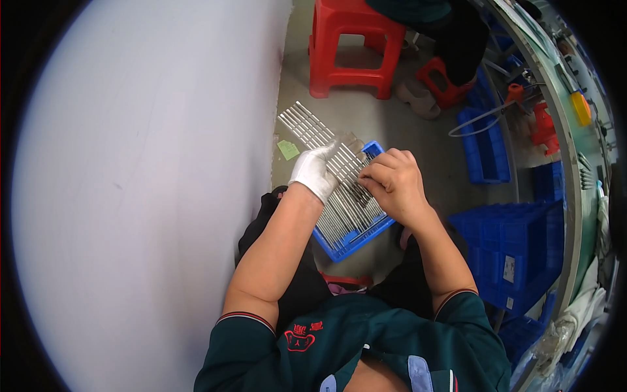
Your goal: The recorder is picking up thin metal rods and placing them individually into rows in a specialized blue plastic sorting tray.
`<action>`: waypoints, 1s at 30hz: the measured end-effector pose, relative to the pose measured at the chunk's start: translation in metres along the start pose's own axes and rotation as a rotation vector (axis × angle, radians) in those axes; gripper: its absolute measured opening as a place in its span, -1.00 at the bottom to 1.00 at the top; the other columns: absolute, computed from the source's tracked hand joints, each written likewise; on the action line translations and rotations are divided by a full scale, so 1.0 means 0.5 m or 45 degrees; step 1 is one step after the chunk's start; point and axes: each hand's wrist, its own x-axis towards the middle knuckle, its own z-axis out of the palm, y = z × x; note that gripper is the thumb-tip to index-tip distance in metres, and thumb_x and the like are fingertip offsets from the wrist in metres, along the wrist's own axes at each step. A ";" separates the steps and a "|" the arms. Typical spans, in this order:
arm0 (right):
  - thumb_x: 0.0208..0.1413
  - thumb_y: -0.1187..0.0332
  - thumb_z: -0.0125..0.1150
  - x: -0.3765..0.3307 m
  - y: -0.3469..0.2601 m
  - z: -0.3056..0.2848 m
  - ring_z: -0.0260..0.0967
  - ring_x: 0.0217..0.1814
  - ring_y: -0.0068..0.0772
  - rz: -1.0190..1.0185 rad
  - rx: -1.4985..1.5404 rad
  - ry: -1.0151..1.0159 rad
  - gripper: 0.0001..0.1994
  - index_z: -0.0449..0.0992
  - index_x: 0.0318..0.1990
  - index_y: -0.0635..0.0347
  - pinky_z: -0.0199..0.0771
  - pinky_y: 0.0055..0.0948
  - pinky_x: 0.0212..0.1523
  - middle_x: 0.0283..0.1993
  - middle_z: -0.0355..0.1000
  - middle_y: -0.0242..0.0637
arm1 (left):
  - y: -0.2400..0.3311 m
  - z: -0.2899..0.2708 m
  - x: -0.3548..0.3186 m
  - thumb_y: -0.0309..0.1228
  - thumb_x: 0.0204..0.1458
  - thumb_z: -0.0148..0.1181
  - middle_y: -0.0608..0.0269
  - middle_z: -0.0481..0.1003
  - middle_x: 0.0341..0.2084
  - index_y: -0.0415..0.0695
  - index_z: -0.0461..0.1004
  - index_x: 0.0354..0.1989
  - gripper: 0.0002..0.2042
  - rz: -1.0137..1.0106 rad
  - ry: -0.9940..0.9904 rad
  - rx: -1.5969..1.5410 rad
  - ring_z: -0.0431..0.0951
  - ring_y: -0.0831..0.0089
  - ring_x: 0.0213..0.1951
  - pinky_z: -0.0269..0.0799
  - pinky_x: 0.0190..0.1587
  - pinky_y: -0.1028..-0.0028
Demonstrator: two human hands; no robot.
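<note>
White wall (144, 163) positioned at left, red plastic stool (356, 25) set on grey floor (424, 140), grey clog (418, 99) located beside smaller red stool (454, 98), green paper slip (288, 149) laid near wall, blue crates (490, 251) stacked alongside green-topped workbench (591, 225), yellow-handled item (580, 108) placed on bench top.

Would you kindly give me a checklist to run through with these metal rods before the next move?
1. Held rods secured: ok, the gloved left hand grips them side by side.
2. Right hand pinching a rod: cannot tell, its fingertips are at the bundle but the contact is unclear.
3. Both hands gloved: not ok, the right is bare.
4. Blue tray below the hands: ok, more rods lie in it.
5. Every tray rod visible: not ok, the hands and held rods cover some.
</note>
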 end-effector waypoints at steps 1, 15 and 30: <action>-0.25 0.47 0.35 0.001 -0.001 0.000 0.33 -0.37 -0.32 -0.012 -0.012 -0.006 -0.90 0.56 -0.49 0.11 0.25 -0.34 -0.26 -0.48 0.42 -0.40 | 0.000 -0.002 0.002 -0.53 0.21 -0.08 -0.08 0.44 -0.12 -0.24 0.31 -0.05 -0.83 0.002 0.000 0.000 0.48 -0.08 -0.02 0.48 0.02 -0.05; -0.22 0.43 0.35 -0.005 0.023 0.011 0.37 -0.36 -0.29 0.169 0.169 0.028 -0.92 0.56 -0.51 0.12 0.27 -0.33 -0.27 -0.52 0.42 -0.38 | 0.001 0.006 -0.009 -0.55 0.20 -0.06 -0.11 0.43 -0.11 -0.25 0.30 -0.02 -0.80 -0.009 0.064 -0.001 0.48 -0.09 -0.03 0.50 0.00 -0.04; -0.27 0.48 0.36 0.003 0.015 -0.002 0.35 -0.33 -0.32 -0.059 -0.004 -0.030 -0.88 0.54 -0.51 0.12 0.27 -0.34 -0.24 -0.46 0.44 -0.42 | -0.001 -0.004 0.005 -0.56 0.19 -0.08 -0.07 0.45 -0.16 -0.25 0.31 -0.08 -0.85 -0.045 0.082 -0.070 0.50 -0.05 -0.06 0.49 0.01 -0.02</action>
